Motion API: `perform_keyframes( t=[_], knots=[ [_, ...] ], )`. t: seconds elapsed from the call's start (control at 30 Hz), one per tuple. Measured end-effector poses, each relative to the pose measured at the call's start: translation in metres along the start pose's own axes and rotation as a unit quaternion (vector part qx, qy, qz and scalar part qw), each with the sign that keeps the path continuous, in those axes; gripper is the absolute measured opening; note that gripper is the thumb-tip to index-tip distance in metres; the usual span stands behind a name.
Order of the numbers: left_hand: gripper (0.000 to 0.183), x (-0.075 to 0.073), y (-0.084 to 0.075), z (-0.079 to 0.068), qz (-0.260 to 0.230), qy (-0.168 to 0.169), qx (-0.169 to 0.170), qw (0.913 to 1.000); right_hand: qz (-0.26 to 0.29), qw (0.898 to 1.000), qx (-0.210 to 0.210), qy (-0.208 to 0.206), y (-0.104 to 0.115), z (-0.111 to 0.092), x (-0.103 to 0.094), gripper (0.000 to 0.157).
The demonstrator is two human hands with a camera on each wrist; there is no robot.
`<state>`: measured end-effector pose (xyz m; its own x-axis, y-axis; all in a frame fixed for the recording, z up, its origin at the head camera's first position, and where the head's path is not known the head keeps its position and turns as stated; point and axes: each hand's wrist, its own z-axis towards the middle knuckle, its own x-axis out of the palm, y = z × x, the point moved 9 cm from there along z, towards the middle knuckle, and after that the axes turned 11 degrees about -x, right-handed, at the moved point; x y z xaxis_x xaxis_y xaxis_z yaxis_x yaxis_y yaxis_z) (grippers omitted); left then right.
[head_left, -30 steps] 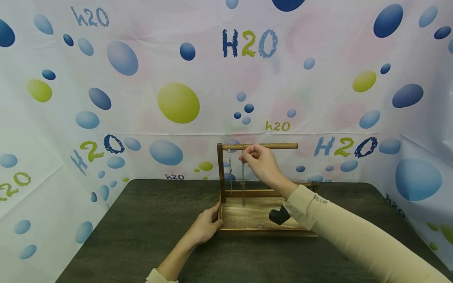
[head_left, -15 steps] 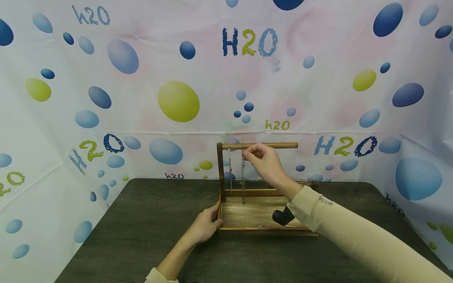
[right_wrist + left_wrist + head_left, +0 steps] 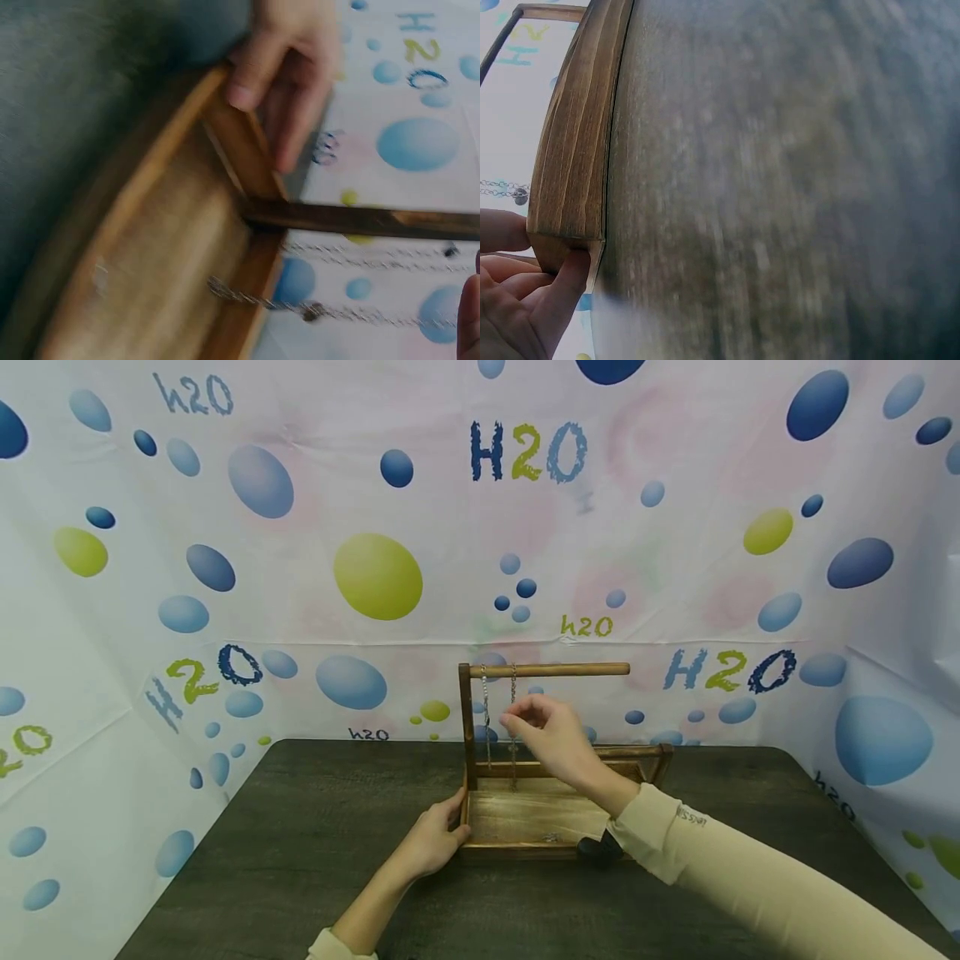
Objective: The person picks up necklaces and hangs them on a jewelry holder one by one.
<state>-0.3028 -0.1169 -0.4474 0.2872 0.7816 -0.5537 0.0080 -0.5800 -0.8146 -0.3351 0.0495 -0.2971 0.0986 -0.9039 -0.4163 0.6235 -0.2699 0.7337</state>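
Observation:
A wooden tray (image 3: 540, 852) stands on the dark table, with a post at its left end carrying a horizontal bar (image 3: 577, 669). Two thin metal chains hang from that bar: a silvery chain (image 3: 486, 702) close to the post and a second chain (image 3: 513, 687) to its right. My left hand (image 3: 435, 837) grips the tray's left end; in the left wrist view, the thumb and fingers (image 3: 570, 289) hold its corner. My right hand (image 3: 551, 735) is below the bar, fingertips in front of the second chain and loosely bent. Whether they touch it is unclear.
A small shiny item (image 3: 552, 837) lies inside the tray near its front wall. A rail (image 3: 630, 752) runs along the tray's back right. Behind the table (image 3: 360, 793) hangs a printed backdrop (image 3: 300, 585) with blue and green ovals.
My right hand has come down from the bar, where it pinched the second chain near its top. That chain now hangs from the bar. The left hand keeps its grip on the tray.

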Motion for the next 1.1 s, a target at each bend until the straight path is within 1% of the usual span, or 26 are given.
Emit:
perform_keyframes(
  t=[0.1,0.23,0.3,0.47,0.6,0.8,0.97,1.1],
  knots=[
    [0.063,0.0,0.0,0.001,-0.005,-0.002,0.003,1.0,0.011,0.999,0.009,0.034,-0.004,-0.012,0.019,0.013],
    [0.063,0.002,-0.001,0.0,-0.013,0.001,0.01,0.9999,0.022,0.998,0.028,0.061,-0.015,-0.028,0.042,0.013],
    [0.063,0.003,-0.001,-0.001,-0.013,0.003,0.013,0.9998,0.028,0.997,0.028,0.072,-0.02,-0.035,0.053,0.014],
    [0.063,0.003,0.0,-0.001,-0.013,0.01,0.015,0.9998,0.019,0.994,0.016,0.106,-0.033,-0.05,0.077,0.016],
    [0.063,0.001,-0.002,-0.001,-0.008,0.008,0.017,0.9998,0.013,0.99,0.02,0.139,-0.047,-0.061,0.093,0.016],
    [0.064,-0.001,-0.004,-0.003,0.0,0.002,0.016,0.9999,0.006,0.986,0.022,0.165,-0.057,-0.069,0.107,0.01],
    [0.063,-0.001,-0.002,-0.003,-0.003,0.007,0.009,0.9999,-0.007,0.984,0.007,0.177,-0.06,-0.067,0.112,0.006],
    [0.063,-0.001,-0.001,-0.003,-0.008,0.009,0.006,0.9999,-0.019,0.979,0.008,0.202,-0.066,-0.064,0.119,0.006]
  ],
)
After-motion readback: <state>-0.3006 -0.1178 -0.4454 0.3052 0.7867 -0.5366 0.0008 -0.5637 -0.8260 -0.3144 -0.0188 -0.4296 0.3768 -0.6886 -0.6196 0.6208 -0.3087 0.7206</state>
